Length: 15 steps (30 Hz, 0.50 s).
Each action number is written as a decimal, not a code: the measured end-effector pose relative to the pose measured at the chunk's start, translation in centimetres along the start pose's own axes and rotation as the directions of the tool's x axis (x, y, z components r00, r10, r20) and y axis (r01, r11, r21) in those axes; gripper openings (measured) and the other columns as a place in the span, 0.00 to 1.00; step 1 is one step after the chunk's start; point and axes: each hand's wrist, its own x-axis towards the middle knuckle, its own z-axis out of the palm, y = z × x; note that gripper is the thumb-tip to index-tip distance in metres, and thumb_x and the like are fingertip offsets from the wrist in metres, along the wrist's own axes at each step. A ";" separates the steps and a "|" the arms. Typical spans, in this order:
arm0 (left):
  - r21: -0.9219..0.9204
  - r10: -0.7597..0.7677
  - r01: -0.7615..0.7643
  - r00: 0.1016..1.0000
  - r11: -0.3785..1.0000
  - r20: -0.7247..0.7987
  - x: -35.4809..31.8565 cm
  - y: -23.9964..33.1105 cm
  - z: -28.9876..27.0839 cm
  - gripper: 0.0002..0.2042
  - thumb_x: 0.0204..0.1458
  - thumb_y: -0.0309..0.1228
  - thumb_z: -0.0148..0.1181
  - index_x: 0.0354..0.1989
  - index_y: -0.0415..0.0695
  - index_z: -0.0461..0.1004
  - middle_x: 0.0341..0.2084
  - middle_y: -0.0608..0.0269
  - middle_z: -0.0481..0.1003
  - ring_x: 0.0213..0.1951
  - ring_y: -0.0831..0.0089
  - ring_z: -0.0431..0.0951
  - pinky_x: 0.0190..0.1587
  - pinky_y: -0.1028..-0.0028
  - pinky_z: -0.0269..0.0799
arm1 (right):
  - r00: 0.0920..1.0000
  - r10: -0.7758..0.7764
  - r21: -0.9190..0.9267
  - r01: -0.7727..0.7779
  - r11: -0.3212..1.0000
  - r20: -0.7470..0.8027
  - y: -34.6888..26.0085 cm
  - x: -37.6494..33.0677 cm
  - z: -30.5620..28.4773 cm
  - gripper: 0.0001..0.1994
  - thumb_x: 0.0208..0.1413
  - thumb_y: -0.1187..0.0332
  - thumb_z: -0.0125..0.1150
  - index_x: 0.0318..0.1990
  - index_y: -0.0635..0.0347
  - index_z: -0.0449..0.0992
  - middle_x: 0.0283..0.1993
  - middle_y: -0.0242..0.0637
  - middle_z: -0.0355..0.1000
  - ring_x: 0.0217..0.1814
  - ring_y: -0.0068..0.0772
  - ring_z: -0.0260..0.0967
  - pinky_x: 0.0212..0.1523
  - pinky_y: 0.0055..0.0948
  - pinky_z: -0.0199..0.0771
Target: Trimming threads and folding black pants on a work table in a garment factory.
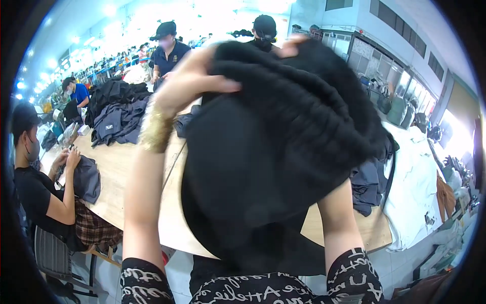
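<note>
A black garment (243,152) with a gathered elastic band hangs in front of me, lifted above the table and blurred by motion. My left hand (190,83) grips the band's left end, thumb laid across the near side, with a gold-coloured bracelet (154,133) on its wrist. Only the fingertips of my right hand (289,46) show, curled at the far upper edge of the cloth; the garment covers the rest of that hand. The lower part of the garment drapes toward my body and over the table's near edge.
The pale wooden table (114,169) holds dark garment piles (119,119) at the left and more dark cloth (369,185) at the right. White cloth or sheeting (412,197) lies beyond that. A seated person (45,192) handles dark cloth at the left; others stand across the table.
</note>
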 end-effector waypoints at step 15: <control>0.082 -0.239 0.243 0.970 0.967 -0.053 -3.7 -6.0 1.5 0.16 0.45 0.27 0.67 0.44 0.37 0.75 0.37 0.68 0.77 0.39 0.83 0.73 0.45 0.80 0.68 | 0.848 0.526 -0.920 -0.256 0.298 -0.066 0.4 -0.1 2.0 0.15 0.57 0.65 0.53 0.51 0.55 0.76 0.40 0.35 0.71 0.40 0.24 0.68 0.45 0.24 0.67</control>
